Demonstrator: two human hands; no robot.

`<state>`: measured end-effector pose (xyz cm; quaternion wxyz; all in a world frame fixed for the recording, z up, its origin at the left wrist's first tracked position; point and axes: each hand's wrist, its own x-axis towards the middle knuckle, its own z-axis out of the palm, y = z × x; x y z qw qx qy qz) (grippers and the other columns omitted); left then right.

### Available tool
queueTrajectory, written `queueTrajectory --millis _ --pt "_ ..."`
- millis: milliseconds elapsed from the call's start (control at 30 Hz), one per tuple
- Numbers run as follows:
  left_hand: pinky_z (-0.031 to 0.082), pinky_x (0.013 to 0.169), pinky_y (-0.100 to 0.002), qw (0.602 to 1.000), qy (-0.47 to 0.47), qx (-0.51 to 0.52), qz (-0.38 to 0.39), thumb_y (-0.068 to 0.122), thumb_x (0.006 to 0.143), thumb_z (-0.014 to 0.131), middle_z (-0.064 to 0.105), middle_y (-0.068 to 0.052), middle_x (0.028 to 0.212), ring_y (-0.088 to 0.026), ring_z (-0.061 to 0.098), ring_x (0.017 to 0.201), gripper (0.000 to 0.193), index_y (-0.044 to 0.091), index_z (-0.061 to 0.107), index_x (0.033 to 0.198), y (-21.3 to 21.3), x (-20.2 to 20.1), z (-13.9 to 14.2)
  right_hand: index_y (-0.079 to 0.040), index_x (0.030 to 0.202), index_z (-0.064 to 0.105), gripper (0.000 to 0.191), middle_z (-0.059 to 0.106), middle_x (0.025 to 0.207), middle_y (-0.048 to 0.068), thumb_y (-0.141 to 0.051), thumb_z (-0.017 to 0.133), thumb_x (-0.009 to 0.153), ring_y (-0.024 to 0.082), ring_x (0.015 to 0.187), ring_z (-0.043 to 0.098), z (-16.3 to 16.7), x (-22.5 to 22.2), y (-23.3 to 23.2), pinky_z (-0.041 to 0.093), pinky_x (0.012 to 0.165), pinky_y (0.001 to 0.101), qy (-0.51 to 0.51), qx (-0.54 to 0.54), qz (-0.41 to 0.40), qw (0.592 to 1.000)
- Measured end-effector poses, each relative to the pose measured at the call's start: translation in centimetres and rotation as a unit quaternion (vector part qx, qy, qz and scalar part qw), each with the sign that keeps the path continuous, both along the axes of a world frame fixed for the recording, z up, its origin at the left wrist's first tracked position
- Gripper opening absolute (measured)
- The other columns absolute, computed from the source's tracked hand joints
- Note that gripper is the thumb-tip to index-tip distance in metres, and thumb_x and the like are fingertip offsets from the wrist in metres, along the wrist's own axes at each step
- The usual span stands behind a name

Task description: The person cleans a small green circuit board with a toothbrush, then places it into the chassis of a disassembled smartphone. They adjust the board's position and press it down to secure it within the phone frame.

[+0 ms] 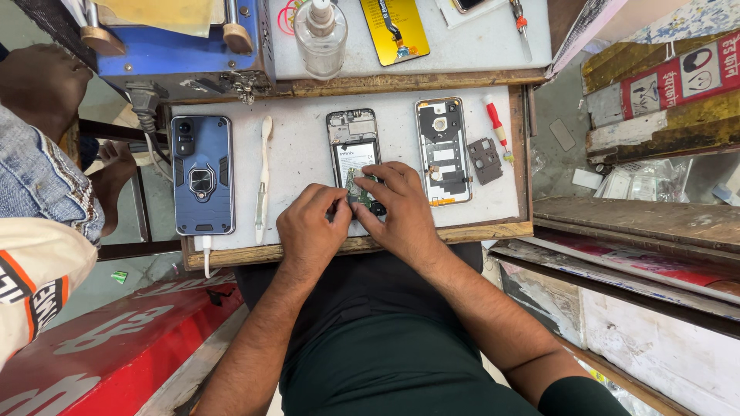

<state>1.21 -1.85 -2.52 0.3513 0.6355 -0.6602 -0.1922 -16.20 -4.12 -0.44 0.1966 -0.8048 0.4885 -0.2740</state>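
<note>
An opened phone (353,150) lies back-up on the white work board (301,158), its battery and inner parts showing. My left hand (311,229) and my right hand (398,208) meet over its lower end. Between their fingertips sits a small green circuit board (360,190), pinched by both hands. My left hand's fingers are curled, and any tool in them is hidden. To the right lies the phone's removed frame (442,151), then a small dark cover piece (486,160) and a red-handled screwdriver (496,127).
A blue phone (202,176) in a rugged case lies at the board's left, a white cable plugged in. A white pry tool (264,179) rests beside it. A clear bottle (321,35), a yellow part card (395,29) and a blue machine (181,46) stand behind. Another person sits at left.
</note>
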Motion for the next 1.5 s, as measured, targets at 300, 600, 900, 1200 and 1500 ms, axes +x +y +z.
queueTrajectory --millis 300,600,900,1200,1500 --pt "0.059 0.059 -0.031 1.000 -0.005 -0.009 0.000 0.008 0.085 0.078 0.074 -0.003 0.088 -0.017 0.075 0.071 0.011 0.007 0.076 0.096 -0.1 -0.1 0.3 -0.006 0.118 0.075 0.034 0.066 0.131 0.009 -0.012 0.081 0.086 0.032 0.128 0.053 0.6 0.2 -0.2 0.049 0.107 0.0426 -0.012 -0.011 -0.003 1.000" --pt "0.058 0.057 -0.033 0.998 -0.024 -0.051 0.010 0.009 0.084 0.079 0.074 -0.003 0.087 -0.020 0.073 0.069 0.010 0.008 0.076 0.093 0.1 -0.5 0.2 -0.006 0.117 0.075 0.034 0.066 0.130 0.008 -0.012 0.081 0.085 0.032 0.126 0.053 0.6 0.2 -0.2 0.050 0.105 0.0424 -0.016 -0.014 -0.004 1.000" --pt "0.057 0.053 -0.031 0.998 -0.040 -0.046 0.005 0.009 0.085 0.079 0.073 -0.004 0.085 -0.018 0.072 0.066 0.009 0.007 0.076 0.094 0.2 -0.5 -0.2 -0.006 0.118 0.075 0.033 0.066 0.129 0.008 -0.013 0.082 0.086 0.031 0.124 0.054 0.4 0.2 -0.2 0.051 0.103 0.0410 -0.009 -0.013 -0.002 1.000" --pt "0.057 0.056 -0.034 0.996 -0.049 -0.078 0.016 0.007 0.086 0.078 0.072 -0.004 0.088 -0.021 0.071 0.066 0.011 0.008 0.074 0.097 0.3 -0.7 0.1 -0.006 0.119 0.074 0.035 0.066 0.129 0.009 -0.012 0.082 0.086 0.031 0.122 0.055 0.6 0.2 -0.1 0.051 0.102 0.0410 -0.005 -0.014 -0.004 1.000" --pt "0.057 0.057 -0.034 0.995 -0.059 -0.080 0.029 0.006 0.087 0.077 0.070 -0.005 0.089 -0.023 0.072 0.069 0.013 0.007 0.073 0.099 0.4 -1.5 -0.1 -0.006 0.121 0.074 0.037 0.065 0.130 0.009 -0.014 0.082 0.086 0.030 0.122 0.054 0.6 0.2 0.0 0.051 0.102 0.0406 0.001 -0.014 -0.001 1.000"
